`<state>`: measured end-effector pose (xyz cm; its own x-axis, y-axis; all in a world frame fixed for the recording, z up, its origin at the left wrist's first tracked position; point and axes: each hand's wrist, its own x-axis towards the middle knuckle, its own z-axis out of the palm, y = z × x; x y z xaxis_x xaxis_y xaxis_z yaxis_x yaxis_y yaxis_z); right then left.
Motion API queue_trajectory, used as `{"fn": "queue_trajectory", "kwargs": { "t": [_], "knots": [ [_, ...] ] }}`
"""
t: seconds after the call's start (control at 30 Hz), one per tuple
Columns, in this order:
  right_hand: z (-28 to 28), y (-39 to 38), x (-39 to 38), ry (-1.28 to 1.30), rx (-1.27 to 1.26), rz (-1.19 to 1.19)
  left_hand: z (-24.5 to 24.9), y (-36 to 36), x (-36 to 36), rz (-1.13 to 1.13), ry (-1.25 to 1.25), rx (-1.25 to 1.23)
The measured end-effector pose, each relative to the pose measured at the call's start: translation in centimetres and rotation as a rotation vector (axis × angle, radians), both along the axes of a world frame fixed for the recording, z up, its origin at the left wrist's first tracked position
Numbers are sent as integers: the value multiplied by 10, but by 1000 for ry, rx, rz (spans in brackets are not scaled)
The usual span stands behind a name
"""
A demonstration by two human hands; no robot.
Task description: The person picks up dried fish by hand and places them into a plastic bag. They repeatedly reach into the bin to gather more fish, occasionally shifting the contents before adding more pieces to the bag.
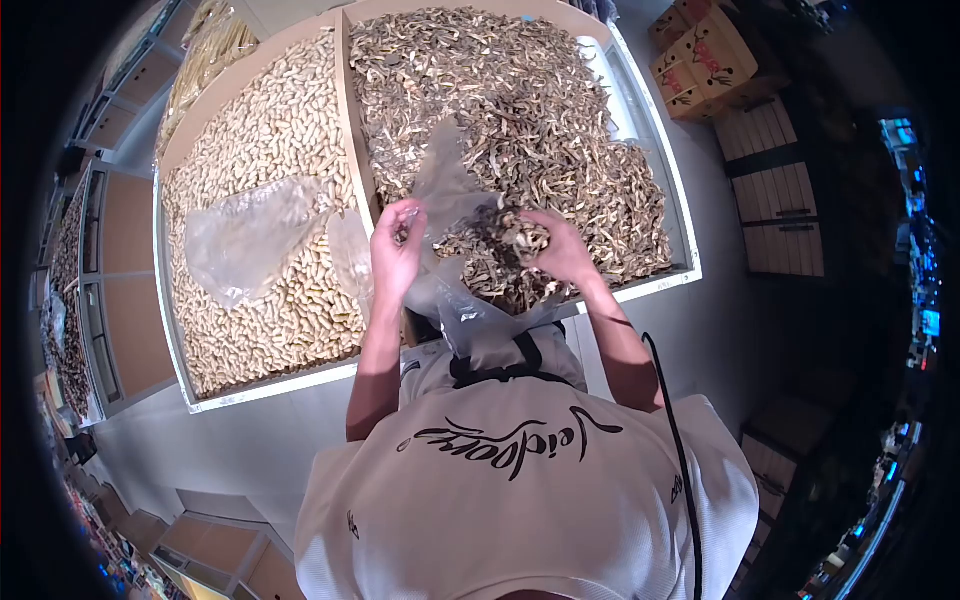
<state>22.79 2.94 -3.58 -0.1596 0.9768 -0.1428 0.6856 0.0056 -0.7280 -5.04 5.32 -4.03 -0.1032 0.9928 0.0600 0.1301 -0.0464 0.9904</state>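
My left hand (396,248) is closed, with its fingertips pinched at the edge of a clear plastic bag (447,178). A small brown piece shows inside its curled fingers. Lower folds of thin plastic hang in front of my waist. My right hand (562,250) is closed around a clump of dried mushroom slices (524,238), just above the heap. Both hands are over the near part of a bin compartment filled with dried mushroom slices (500,110).
Left of a wooden divider (352,130), a compartment holds peanuts in shells (265,130), with a clear plastic sheet (245,245) on top. The bin's white rim (660,285) runs close before me. Cardboard boxes (705,62) stand at the far right, above wooden drawers (782,205).
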Motion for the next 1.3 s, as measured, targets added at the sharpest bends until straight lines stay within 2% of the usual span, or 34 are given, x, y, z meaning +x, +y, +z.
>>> {"fn": "queue_trajectory", "kwargs": {
  "t": [0.17, 0.27, 0.37, 0.43, 0.5, 0.57, 0.63, 0.77, 0.9, 1.03, 1.1, 1.3],
  "knots": [
    [10, 26, 50, 114, -24, -203, 7, 4, 0, -62, 46, 2],
    [37, 52, 66, 154, -45, -341, 23, -11, -5, -248, -8, -106],
    [58, 93, 61, 37, 42, -308, 47, -27, -14, -614, 141, 0],
    [65, 125, 47, 1, 74, -296, 48, -33, -14, -756, 153, 82],
    [53, 166, 39, -45, 227, -172, 57, -43, -15, -813, 262, 101],
    [37, 203, 15, -100, 360, -107, 61, -48, -18, -858, 230, 130],
    [24, 232, -12, -156, 421, -57, 56, -51, -21, -859, 216, 169],
    [10, 257, -39, -320, 192, -103, 57, -57, -30, -812, 229, 133],
    [24, 252, -62, -300, 269, -67, 55, -61, -39, -769, 209, 145],
    [39, 254, -96, -198, 407, 6, 51, -54, -39, -777, 200, 181],
    [51, 257, -116, -79, 305, 72, 49, -52, -39, -783, 198, 199],
    [26, 295, -159, 98, 60, 141, 49, -49, -43, -759, 215, 227]
  ]
}}
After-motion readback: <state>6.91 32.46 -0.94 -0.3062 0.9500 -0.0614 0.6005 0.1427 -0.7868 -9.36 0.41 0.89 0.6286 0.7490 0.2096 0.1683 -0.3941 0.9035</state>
